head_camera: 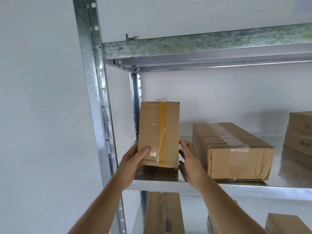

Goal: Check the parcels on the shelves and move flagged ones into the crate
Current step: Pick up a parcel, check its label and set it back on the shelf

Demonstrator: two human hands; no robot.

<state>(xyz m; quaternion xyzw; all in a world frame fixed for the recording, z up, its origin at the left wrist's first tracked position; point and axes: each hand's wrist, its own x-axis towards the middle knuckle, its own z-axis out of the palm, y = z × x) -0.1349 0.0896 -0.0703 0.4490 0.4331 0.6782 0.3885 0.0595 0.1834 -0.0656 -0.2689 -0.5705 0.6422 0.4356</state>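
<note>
- Galvanised shelf unit (219,184): several parcels sit on two visible levels; no crate appears in view, so how many have been moved cannot be told.
- Flat taped parcel (234,149): lies just right of the right-hand fingers, seemingly untouched and probably awaiting a check.
- Upright parcel (157,134): stands at the shelf's front left corner between both sets of fingers; no flag shows on the facing side.
- Left hand (133,163): thumb on the front face, fingers wrapped behind, gripping.
- Right hand (190,163): fingers lightly curved beside the parcel's right edge; contact uncertain.
- Judgement: inspection stage, transfer not yet begun.
</note>
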